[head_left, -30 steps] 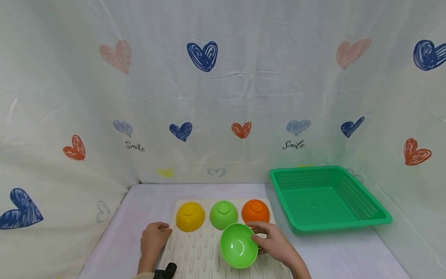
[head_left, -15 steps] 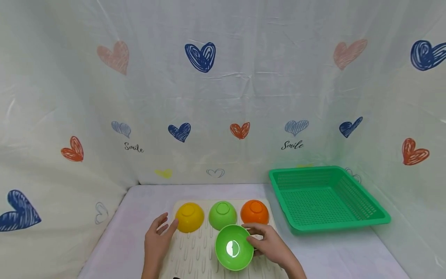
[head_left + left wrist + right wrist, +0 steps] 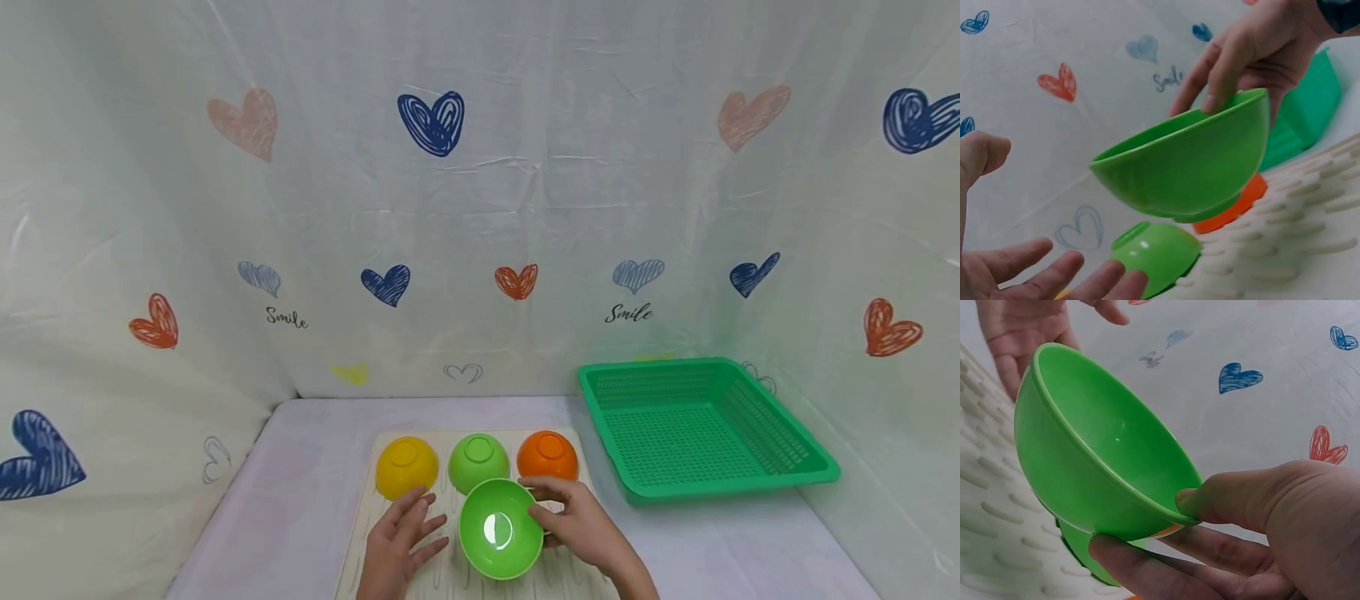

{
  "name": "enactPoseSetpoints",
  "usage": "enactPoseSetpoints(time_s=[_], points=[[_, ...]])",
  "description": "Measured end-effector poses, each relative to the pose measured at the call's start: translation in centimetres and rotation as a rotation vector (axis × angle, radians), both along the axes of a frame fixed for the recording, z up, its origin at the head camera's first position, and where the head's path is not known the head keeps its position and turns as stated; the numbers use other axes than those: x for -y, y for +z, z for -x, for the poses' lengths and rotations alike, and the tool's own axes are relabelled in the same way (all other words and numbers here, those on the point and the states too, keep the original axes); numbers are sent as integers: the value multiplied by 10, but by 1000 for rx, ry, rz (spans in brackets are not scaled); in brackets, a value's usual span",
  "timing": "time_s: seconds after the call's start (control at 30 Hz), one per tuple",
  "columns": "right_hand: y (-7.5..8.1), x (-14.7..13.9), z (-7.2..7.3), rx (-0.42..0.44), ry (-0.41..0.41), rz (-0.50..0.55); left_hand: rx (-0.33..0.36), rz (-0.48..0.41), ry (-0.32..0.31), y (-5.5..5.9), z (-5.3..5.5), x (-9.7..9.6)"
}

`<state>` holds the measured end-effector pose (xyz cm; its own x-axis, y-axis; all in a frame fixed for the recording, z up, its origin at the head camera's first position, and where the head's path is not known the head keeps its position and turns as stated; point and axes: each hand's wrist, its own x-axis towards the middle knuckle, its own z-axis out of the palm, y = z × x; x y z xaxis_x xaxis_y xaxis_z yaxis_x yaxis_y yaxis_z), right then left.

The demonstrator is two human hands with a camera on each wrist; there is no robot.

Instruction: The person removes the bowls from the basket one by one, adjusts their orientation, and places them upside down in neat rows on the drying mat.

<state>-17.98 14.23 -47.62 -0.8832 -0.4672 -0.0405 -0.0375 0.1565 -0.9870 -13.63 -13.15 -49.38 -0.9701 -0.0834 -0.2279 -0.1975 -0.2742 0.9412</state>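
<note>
A bright green bowl (image 3: pixel 501 530) is held tilted above the white ribbed mat (image 3: pixel 442 575). My right hand (image 3: pixel 577 523) pinches its right rim, thumb inside and fingers beneath, as the right wrist view shows of the bowl (image 3: pixel 1104 456). To its left, my left hand (image 3: pixel 397 546) is spread with fingers apart, close to the bowl but not touching it. Behind them, on the mat, a yellow bowl (image 3: pixel 407 468), a light green bowl (image 3: pixel 478 463) and an orange bowl (image 3: pixel 548 456) stand upside down in a row.
A green plastic basket (image 3: pixel 705 433) with perforated walls stands at the right back of the table. White curtain (image 3: pixel 480 200) printed with hearts surrounds the table at the back and sides. Pale cloth (image 3: pixel 300 467) covers the tabletop.
My left hand has left the mat's left edge, opened its fingers and moved right toward the held bowl. The bowl in my right hand has shifted slightly left.
</note>
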Motion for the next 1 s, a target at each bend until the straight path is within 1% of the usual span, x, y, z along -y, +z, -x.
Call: enactPoseSetpoints(time_s=[0.07,0.2,0.27,0.33,0.4,0.47,0.7,0.77,1.0], points=[[1,0,0,2,4,10,15,-40,-94,-4,-4,-5],[0,1,0,3,5,18,72,-141,-245,-11,-8,-14],[0,1,0,6,6,18,115,-174,-300,-14,-10,-18],[-1,1,0,7,4,17,125,-172,-348,-17,-12,-22],[-2,1,-1,10,3,16,121,-153,-383,-19,-14,-25],[-3,1,-1,13,1,18,110,-127,-408,-21,-16,-27],[-4,1,0,21,-5,33,93,-63,-466,-26,-14,-31],[-3,1,0,24,-7,33,97,-53,-473,-27,-14,-32],[-2,2,-2,33,-7,44,104,-67,-453,-29,-13,-34]])
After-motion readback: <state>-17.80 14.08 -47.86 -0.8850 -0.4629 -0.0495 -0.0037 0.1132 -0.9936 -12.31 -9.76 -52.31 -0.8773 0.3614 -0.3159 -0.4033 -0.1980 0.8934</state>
